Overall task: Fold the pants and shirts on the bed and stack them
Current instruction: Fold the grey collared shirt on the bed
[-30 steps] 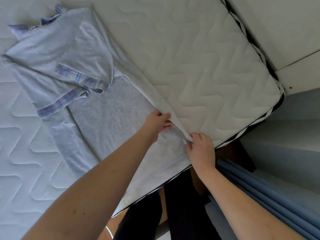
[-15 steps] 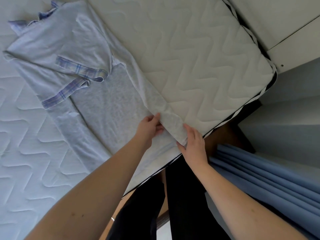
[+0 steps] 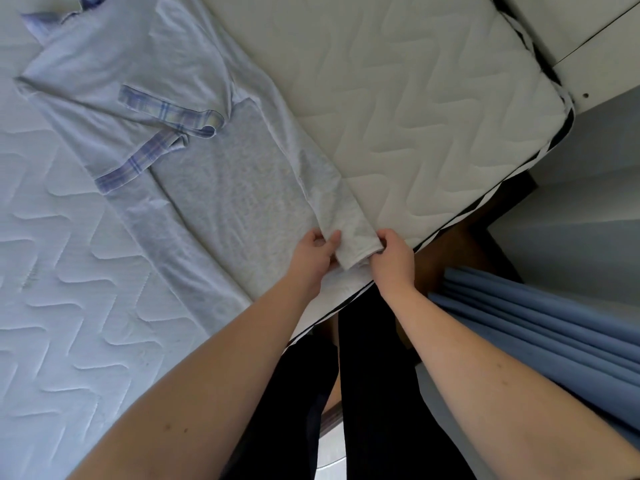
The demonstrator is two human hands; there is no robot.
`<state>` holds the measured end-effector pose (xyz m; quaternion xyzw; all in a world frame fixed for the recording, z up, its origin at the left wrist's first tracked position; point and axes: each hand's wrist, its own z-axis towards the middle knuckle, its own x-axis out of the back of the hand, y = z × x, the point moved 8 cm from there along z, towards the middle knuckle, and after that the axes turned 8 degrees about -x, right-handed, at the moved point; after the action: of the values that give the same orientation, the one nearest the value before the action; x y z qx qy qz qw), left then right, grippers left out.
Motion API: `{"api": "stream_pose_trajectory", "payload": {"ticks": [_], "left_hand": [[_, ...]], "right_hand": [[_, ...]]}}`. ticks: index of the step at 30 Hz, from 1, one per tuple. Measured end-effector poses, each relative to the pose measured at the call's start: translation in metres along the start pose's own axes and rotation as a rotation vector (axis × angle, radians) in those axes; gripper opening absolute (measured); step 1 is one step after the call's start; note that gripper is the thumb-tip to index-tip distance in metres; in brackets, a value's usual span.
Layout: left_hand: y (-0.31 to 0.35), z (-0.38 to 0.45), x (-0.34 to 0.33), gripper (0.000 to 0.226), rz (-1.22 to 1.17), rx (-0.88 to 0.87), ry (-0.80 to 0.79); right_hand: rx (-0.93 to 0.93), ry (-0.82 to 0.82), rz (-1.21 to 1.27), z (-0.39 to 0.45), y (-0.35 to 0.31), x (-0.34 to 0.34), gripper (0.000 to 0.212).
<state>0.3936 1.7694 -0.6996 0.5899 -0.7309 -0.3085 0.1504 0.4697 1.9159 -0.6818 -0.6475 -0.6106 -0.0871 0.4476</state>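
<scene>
A light grey shirt point(image 3: 214, 181) with plaid-trimmed sleeve cuffs lies spread across the quilted white mattress point(image 3: 415, 116), its collar at the far left. Both sleeves are folded in over its body. The shirt's right side is turned inward as a narrow strip running down to the hem at the mattress edge. My left hand point(image 3: 313, 256) pinches the left side of that folded strip at the hem. My right hand point(image 3: 393, 256) grips the strip's other side, right at the mattress edge.
The mattress edge runs diagonally from the lower middle to a corner at the upper right point(image 3: 564, 109). Blue curtain folds point(image 3: 540, 327) hang at the right. White cabinet panels point(image 3: 588, 36) stand beyond the mattress corner. My dark-clothed legs point(image 3: 363, 375) are below the edge.
Both hands have drawn closer together at the hem, and the shirt's right edge has been folded further inward into a narrow strip.
</scene>
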Motion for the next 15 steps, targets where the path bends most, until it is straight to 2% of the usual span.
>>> {"api": "stream_pose_trajectory", "payload": {"ticks": [2,5,9,15], "left_hand": [[-0.007,-0.002,0.0,0.02,0.048,0.034,-0.013],[-0.018,-0.005,0.004,0.005,0.155,0.032,0.033],[-0.022,-0.005,0.013,0.025,0.526,-0.067,0.07],[-0.023,-0.007,0.014,0.019,0.76,-0.098,0.029]], "right_hand": [[-0.035,-0.001,-0.052,0.001,0.004,0.004,0.019],[-0.041,0.003,-0.107,0.0,0.013,0.012,0.015],[-0.051,-0.008,-0.146,0.0,0.024,0.013,0.009],[-0.037,-0.039,-0.192,-0.003,0.027,0.011,0.013]]}}
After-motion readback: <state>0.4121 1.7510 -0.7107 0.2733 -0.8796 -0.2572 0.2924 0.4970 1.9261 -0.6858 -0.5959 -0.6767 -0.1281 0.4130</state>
